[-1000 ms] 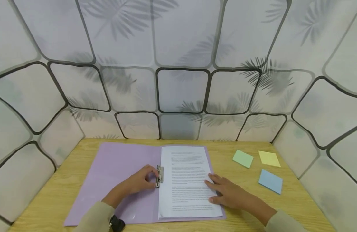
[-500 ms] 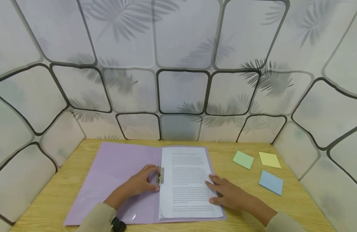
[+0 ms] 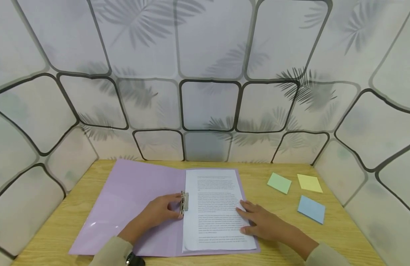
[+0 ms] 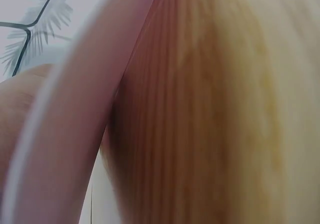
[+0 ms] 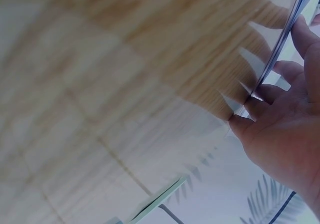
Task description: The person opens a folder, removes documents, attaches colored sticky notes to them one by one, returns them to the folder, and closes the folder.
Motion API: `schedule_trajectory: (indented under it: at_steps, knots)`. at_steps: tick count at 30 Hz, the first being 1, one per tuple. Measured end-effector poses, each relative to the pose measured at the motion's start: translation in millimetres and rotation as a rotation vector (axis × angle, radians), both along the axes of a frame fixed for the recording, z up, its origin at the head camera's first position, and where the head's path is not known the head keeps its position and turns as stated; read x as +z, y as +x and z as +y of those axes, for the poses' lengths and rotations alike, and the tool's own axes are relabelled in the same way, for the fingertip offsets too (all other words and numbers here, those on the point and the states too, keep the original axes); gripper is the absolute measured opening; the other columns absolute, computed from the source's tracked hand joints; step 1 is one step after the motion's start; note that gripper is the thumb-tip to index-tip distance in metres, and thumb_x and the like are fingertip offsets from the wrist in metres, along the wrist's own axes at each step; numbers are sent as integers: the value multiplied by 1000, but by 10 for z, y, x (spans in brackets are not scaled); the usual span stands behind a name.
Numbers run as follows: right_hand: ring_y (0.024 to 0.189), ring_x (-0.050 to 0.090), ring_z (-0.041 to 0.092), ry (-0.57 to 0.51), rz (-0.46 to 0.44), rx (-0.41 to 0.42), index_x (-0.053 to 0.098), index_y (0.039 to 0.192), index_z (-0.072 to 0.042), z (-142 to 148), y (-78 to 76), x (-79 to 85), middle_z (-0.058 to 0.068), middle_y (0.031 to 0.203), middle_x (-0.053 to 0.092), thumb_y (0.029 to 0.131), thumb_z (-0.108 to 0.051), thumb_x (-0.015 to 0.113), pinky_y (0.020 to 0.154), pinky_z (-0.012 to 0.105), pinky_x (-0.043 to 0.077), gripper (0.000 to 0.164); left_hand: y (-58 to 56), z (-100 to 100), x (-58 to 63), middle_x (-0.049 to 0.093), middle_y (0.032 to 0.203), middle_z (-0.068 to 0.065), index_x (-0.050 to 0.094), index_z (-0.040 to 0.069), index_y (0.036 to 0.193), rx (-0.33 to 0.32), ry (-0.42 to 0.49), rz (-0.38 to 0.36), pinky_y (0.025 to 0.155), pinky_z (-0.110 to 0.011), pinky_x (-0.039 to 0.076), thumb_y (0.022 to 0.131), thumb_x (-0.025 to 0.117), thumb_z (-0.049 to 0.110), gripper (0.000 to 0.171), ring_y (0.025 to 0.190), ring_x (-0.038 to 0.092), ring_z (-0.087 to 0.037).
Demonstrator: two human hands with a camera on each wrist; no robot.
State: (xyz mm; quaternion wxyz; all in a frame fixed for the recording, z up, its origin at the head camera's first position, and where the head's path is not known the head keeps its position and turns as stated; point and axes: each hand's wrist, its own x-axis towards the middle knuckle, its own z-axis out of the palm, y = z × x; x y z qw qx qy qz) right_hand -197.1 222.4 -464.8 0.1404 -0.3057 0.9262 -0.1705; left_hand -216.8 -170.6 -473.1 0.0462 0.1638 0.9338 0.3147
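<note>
An open lilac folder (image 3: 138,181) lies on the wooden table, with a stack of printed sheets (image 3: 216,210) on its right half. At the fold sits a metal paper clip mechanism (image 3: 185,201). My left hand (image 3: 156,212) holds it, curled fingers at its upper end and thumb at its lower end. The lilac cover (image 4: 75,119) stands slightly off the table in the left wrist view. My right hand (image 3: 263,221) rests with spread fingers on the right edge of the sheets; in the right wrist view, fingertips (image 5: 240,126) touch the stack's edge.
Right of the folder lie a green sticky note pad (image 3: 279,183), a yellow one (image 3: 309,183) and a blue one (image 3: 311,209). Patterned walls (image 3: 208,107) enclose the table (image 3: 251,177) at the back and both sides.
My left fingers and thumb have shifted slightly on the clip mechanism, spreading to its two ends. The folder's left cover has risen a little. My right hand stays in place.
</note>
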Motion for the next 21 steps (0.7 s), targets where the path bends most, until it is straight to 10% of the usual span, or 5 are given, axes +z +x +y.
schedule_trajectory:
  at_steps: [7, 21]
  knots:
    - [151, 21, 44, -10, -18, -4, 40, 155, -11, -11, -2, 6, 18, 165, 25, 96, -61, 54, 116, 68, 23, 78, 26, -13, 5, 59, 144, -1, 70, 14, 129, -12, -47, 28, 107, -52, 46, 78, 84, 41, 59, 132, 56, -32]
    - [151, 22, 45, -13, -33, -4, 41, 154, -9, -19, -8, 11, 20, 164, 25, 96, -59, 56, 118, 67, 20, 78, -11, 89, 80, 55, 147, -10, 72, 7, 123, -25, -127, -25, 112, -55, 40, 76, 85, 34, 56, 134, 52, -41]
